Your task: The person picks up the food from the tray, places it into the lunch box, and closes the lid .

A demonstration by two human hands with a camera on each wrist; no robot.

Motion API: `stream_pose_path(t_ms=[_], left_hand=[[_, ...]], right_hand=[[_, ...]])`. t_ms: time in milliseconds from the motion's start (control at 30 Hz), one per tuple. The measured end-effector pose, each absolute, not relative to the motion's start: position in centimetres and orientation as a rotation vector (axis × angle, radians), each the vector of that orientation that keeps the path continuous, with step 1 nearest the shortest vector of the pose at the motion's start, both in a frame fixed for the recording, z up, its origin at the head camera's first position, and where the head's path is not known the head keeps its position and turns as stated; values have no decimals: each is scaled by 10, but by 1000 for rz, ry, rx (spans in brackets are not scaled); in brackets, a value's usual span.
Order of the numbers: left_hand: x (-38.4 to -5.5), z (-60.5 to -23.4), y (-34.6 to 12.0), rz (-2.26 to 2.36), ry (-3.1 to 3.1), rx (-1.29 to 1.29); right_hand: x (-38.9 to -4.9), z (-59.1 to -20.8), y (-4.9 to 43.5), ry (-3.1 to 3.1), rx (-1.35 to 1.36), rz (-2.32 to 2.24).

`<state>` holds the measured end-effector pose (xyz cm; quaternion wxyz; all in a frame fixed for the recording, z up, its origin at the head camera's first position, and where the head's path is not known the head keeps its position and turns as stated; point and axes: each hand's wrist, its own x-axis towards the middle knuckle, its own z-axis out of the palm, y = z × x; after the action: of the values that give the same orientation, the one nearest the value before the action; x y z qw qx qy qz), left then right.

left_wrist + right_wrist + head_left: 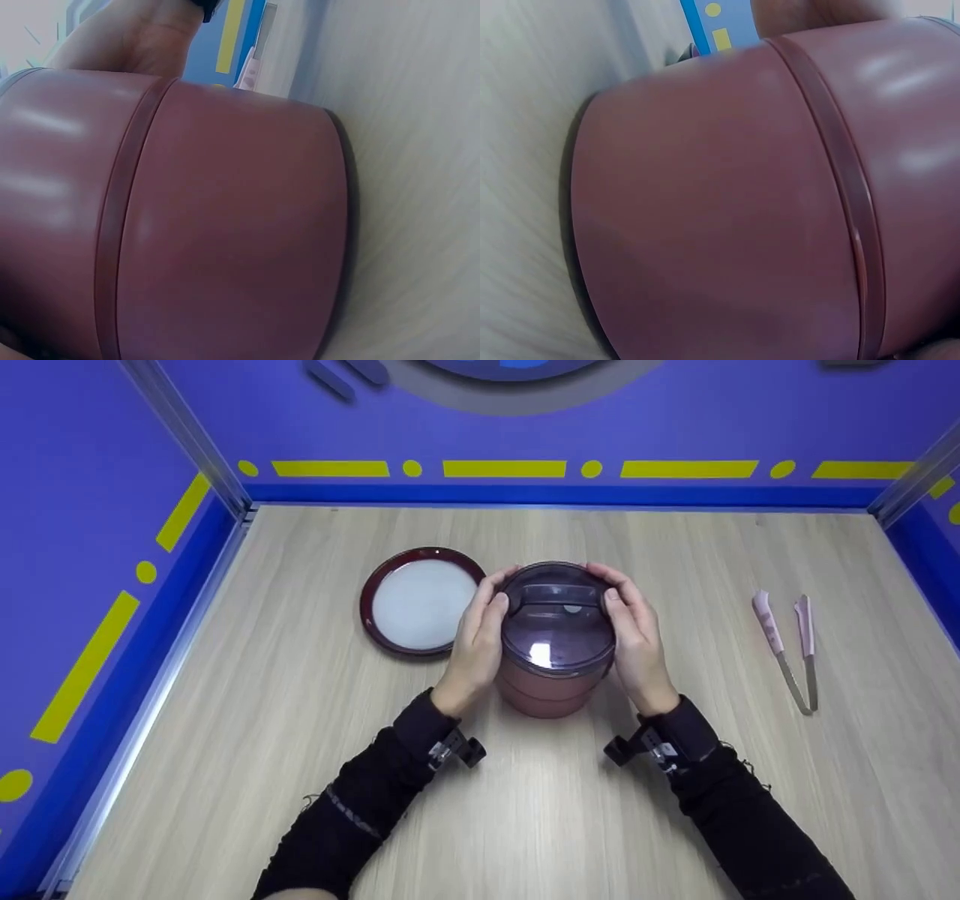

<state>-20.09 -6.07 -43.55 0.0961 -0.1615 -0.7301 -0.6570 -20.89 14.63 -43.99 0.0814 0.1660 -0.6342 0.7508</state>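
Note:
A round, dusty-red food container (546,697) with a dark see-through lid (559,634) stands upright in the middle of the table in the head view. The lid has a raised bar handle across its top. My left hand (476,641) grips the container's left side, thumb at the lid's edge. On the opposite side, my right hand (637,643) holds it the same way. Both wrist views are mostly filled by the container's smooth wall (232,217), with a darker band (840,165) around it. Fingers behind the container are partly hidden.
Left of the container lies a white plate (420,604) with a dark red rim, partly behind my left hand. Tongs with pink handles (768,622) lie spread on the right of the wooden table (525,825). Blue-purple panels (525,435) border the back and sides.

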Motion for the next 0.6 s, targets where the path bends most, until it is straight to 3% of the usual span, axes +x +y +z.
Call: stream_pose_path(t_ms=[600], left_hand=[[-199, -433, -62, -1893, -2215, -444]], right_hand=[[-211, -440, 150, -1886, 516, 2297]])
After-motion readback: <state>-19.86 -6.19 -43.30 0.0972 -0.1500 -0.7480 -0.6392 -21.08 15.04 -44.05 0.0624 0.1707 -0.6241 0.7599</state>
